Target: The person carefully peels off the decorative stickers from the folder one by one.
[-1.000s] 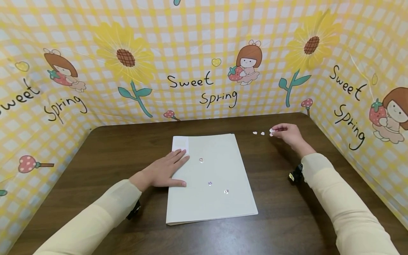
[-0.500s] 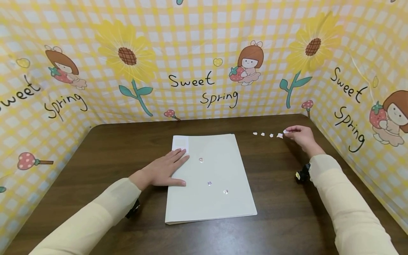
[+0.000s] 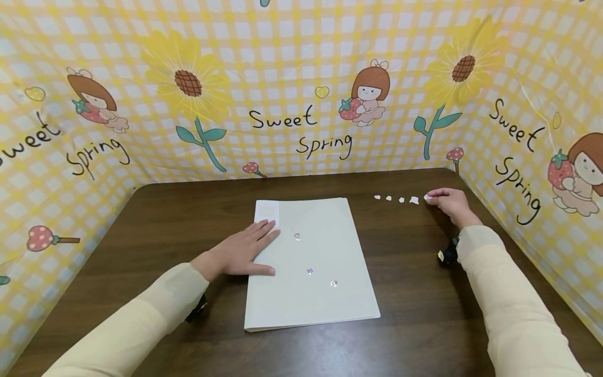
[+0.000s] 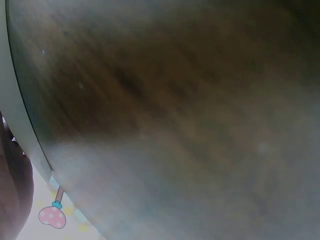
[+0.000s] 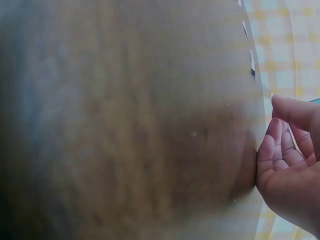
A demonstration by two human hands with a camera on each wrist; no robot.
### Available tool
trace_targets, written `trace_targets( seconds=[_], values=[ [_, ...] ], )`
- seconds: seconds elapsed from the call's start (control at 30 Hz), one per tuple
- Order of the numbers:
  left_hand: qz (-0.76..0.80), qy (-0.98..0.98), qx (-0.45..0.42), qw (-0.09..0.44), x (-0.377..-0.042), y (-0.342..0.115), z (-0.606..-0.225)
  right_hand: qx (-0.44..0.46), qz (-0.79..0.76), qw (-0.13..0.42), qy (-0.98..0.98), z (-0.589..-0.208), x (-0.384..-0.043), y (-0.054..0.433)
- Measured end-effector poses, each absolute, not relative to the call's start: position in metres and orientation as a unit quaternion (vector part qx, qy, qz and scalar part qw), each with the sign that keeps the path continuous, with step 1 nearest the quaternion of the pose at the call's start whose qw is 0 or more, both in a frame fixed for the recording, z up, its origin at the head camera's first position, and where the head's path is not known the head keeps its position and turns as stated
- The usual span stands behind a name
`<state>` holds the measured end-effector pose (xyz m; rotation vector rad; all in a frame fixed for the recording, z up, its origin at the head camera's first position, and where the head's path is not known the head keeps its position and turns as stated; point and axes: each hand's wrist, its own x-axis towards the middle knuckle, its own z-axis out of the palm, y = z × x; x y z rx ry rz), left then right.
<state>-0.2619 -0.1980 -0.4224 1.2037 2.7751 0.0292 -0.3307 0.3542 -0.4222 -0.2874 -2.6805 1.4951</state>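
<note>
A white folder (image 3: 325, 251) lies on the dark wooden table, with a pale label (image 3: 267, 212) at its upper left corner. My left hand (image 3: 240, 252) rests flat on the folder's left side, fingers spread, fingertips over the label's lower edge. Three small shiny stickers are on the cover: one (image 3: 297, 237) near the upper middle, a purple star (image 3: 310, 271) below, and another (image 3: 334, 283) lower right. At the table's far right, my right hand (image 3: 449, 203) pinches a small white scrap (image 3: 427, 197) between thumb and fingertips, low over the table. In the right wrist view its fingers (image 5: 295, 112) are curled.
Several small white scraps lie in a row left of the right hand, the largest scrap (image 3: 414, 200) nearest to it. A yellow checked cloth (image 3: 282, 68) with printed flowers and words walls the table (image 3: 188, 199) at the back and both sides.
My right hand has moved to the right along the row and lowered. More white scraps now show on the table behind it. My left hand has stayed on the folder.
</note>
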Motion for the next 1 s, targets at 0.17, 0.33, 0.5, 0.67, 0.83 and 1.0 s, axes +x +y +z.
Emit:
trace_targets(
  seconds=[0.17,0.33,0.5,0.67,0.83,1.0],
  values=[
    [0.009,0.916,0.396,0.06,-0.2627,-0.1972,-0.4235,-0.095,0.473,0.032,-0.875,-0.4233,-0.3325,0.3542],
    [0.003,0.918,0.392,0.069,-0.2639,-0.197,-0.4251,-0.097,0.467,0.029,-0.879,-0.4224,-0.3335,0.3521],
    [0.001,0.918,0.392,0.068,-0.2641,-0.1969,-0.4241,-0.103,0.458,0.03,-0.882,-0.4215,-0.3347,0.3494],
    [0.005,0.916,0.395,0.065,-0.2631,-0.1972,-0.4223,-0.1,0.452,0.034,-0.886,-0.4203,-0.3342,0.3485],
    [0.005,0.916,0.395,0.069,-0.2613,-0.1968,-0.4207,-0.102,0.443,0.031,-0.89,-0.4184,-0.333,0.3478],
    [0.008,0.916,0.396,0.069,-0.2616,-0.1959,-0.4197,-0.099,0.438,0.027,-0.893,-0.4173,-0.332,0.3486]
  ],
)
